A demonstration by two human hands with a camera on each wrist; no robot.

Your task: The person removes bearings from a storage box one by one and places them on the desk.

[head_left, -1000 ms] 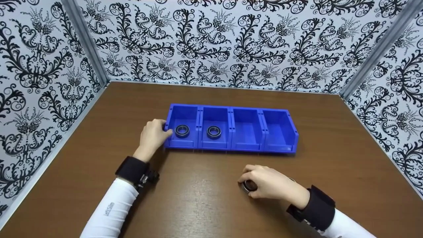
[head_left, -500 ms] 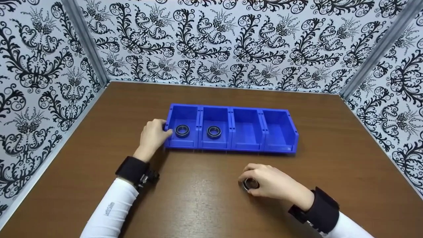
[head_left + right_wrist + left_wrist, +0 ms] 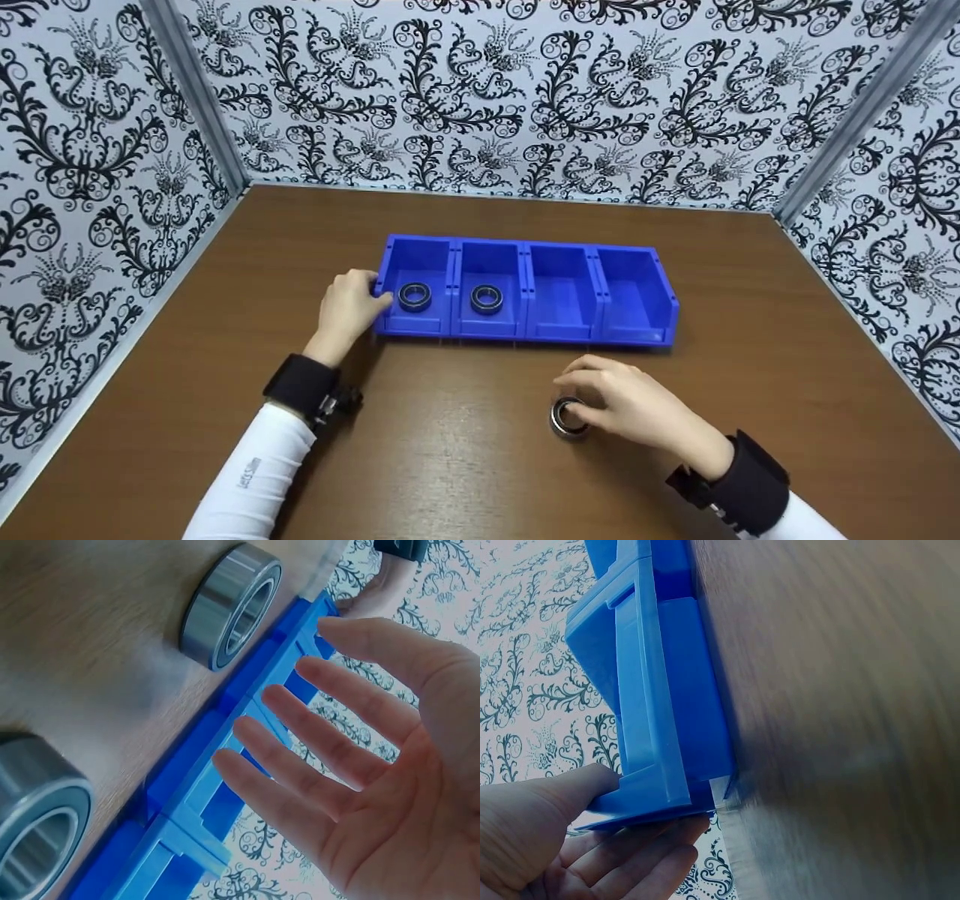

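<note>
My left hand (image 3: 346,311) grips the left end wall of a blue bin row (image 3: 649,690), thumb on the inner side and fingers on the outer side. One ball bearing (image 3: 414,308) lies in the leftmost compartment and another ball bearing (image 3: 486,310) in the second. My right hand (image 3: 637,405) hovers over the table in front of the row, its fingers spread and nothing in its grasp. Just below its fingertips a steel ball bearing (image 3: 225,611) sits on the wood. The right wrist view also has a second loose bearing (image 3: 45,795), which the hand hides from the head view.
The brown wooden table (image 3: 450,465) carries the bin row near its middle. Two right-hand compartments (image 3: 634,296) hold no bearing. Patterned walls (image 3: 487,97) with grey metal corner posts (image 3: 191,94) enclose the back and sides.
My right hand has let go of the bearing on the table; its fingers have opened and it has moved up and to the right. My left hand has stayed on the bin wall.
</note>
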